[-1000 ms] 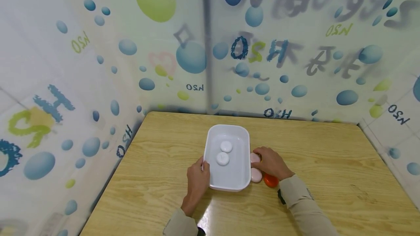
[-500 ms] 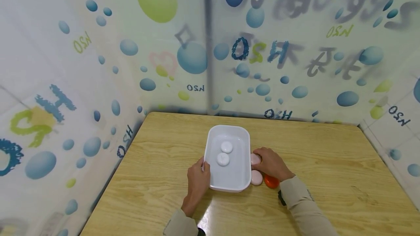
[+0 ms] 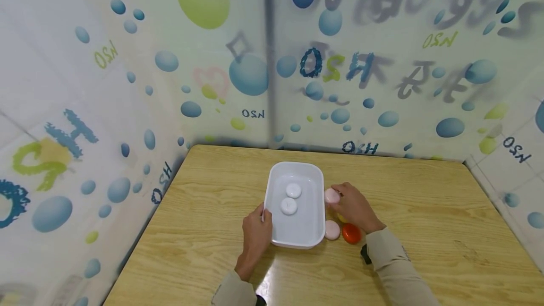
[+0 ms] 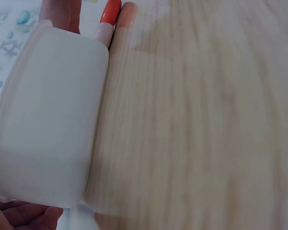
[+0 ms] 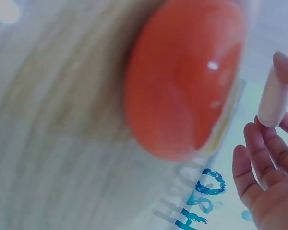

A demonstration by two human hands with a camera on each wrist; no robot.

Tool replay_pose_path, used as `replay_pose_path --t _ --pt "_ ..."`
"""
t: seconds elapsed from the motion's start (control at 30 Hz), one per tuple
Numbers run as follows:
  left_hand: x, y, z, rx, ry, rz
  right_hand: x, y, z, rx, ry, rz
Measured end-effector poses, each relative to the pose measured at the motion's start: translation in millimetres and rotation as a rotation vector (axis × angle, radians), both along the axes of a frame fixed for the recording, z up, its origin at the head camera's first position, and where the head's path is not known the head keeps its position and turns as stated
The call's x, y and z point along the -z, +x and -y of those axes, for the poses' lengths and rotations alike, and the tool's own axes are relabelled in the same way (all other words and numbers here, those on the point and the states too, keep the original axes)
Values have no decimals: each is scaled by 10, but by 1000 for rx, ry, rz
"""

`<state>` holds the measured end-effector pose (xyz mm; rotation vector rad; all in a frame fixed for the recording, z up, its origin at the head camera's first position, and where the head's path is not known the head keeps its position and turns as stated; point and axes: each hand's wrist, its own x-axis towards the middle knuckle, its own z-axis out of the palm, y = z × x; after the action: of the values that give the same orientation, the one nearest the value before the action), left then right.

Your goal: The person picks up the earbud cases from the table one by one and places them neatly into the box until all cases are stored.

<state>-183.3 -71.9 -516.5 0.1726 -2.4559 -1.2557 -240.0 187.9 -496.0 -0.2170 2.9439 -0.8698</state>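
Note:
My left hand (image 3: 257, 230) grips the left rim of a deep white rectangular tray (image 3: 321, 211); the left wrist view has its fingers curled at the tray's outer wall (image 4: 48, 120). Two white round discs (image 3: 293, 190) lie inside, one in front of the other. Just right of the tray, my right hand (image 3: 354, 207) pinches a glossy pink round disc (image 3: 332, 196) between thumb and fingertips. That pink disc (image 5: 272, 103) appears edge-on in the right wrist view, raised off the table. Below it are another pink disc (image 3: 332, 230), a red disc (image 3: 351, 233) and a partly hidden yellow disc (image 3: 342, 219).
The wooden table (image 3: 204, 221) reaches back to a wall covering (image 3: 250, 126) printed with bubbles and lettering. More of this covering stands at the left and right. Loose discs sit close along the tray's right side.
My right hand has lifted the pink disc and moved slightly away from me, uncovering the yellow disc and more of the red one. The left hand and tray stay in place.

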Motion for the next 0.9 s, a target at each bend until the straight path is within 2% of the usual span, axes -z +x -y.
replay_pose_path --t 0.27,0.5,0.73,0.9 --pt "-6 8 -5 -6 -8 -14 -122 -4 -3 34 -85 -40" --pt "-10 5 -3 -4 3 -15 -167 4 17 -1 -103 -80" --pt "-12 9 -1 -6 0 -26 -220 17 90 -14 -135 -78" --pt "-15 9 -4 -3 5 -22 -247 37 161 -64 -156 -63"
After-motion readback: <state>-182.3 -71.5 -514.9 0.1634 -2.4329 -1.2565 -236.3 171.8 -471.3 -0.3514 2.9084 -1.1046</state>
